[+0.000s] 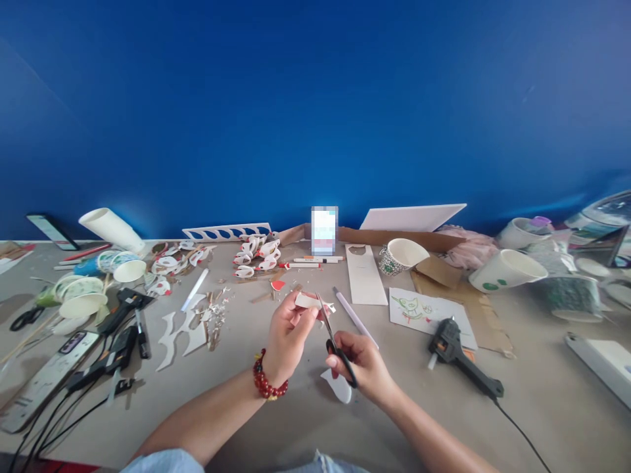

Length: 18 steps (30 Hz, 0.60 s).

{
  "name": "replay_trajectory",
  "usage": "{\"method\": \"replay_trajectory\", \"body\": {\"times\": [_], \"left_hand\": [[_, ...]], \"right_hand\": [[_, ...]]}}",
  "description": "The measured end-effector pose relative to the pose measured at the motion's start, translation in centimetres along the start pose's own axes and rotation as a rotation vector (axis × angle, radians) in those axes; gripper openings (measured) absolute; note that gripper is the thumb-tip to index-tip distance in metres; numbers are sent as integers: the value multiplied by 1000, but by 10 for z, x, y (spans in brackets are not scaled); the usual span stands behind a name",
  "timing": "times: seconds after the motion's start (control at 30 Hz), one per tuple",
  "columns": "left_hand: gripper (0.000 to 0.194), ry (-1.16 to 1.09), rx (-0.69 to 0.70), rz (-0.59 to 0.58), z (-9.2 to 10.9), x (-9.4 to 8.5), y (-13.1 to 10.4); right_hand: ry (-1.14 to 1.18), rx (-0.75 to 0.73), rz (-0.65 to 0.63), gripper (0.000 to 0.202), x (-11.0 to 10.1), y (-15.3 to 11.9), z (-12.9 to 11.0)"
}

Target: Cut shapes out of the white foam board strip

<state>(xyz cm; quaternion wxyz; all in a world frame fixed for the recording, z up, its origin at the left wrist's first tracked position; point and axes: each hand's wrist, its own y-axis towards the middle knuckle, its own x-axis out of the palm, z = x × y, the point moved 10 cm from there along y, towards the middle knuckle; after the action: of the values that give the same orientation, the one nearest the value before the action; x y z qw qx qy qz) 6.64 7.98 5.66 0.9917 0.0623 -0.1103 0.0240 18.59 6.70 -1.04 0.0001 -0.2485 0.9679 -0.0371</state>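
My left hand [290, 338], a red bead bracelet at its wrist, pinches a small white piece of card or foam [306, 301] between thumb and fingers. In my right hand [363, 364] is a pair of scissors [327, 318] with black handles, its blades pointing up and away beside the white piece. A small curled scrap sits at the blades. On the table just below the scissors lies a white rounded cutout [337, 386]. Past my hands are a pale lilac pen-like stick [355, 318] and a small red cut piece [278, 285].
Beyond stand a lit phone [324, 231] and several white-and-red cutouts [256, 253]. Rightward are a white strip [365, 276], a patterned paper cup [401, 256], a bird drawing [426, 312] and a glue gun [461, 358]. Leftward lie white offcuts [185, 332], cups, corded glue guns and a power strip [46, 381].
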Motion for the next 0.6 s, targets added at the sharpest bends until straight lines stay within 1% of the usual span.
{"method": "replay_trajectory", "body": {"times": [0.13,0.33,0.6], "left_hand": [[15,5,-6,6,2,0,0],[12,30,21,-20,8,4,0],[14,49,11,-18,5,1,1]], "right_hand": [[-7,-5,0,56,-1,1,1],[2,17,3,55,-2,1,7],[-92,-1,15,57,-8,1,15]]}}
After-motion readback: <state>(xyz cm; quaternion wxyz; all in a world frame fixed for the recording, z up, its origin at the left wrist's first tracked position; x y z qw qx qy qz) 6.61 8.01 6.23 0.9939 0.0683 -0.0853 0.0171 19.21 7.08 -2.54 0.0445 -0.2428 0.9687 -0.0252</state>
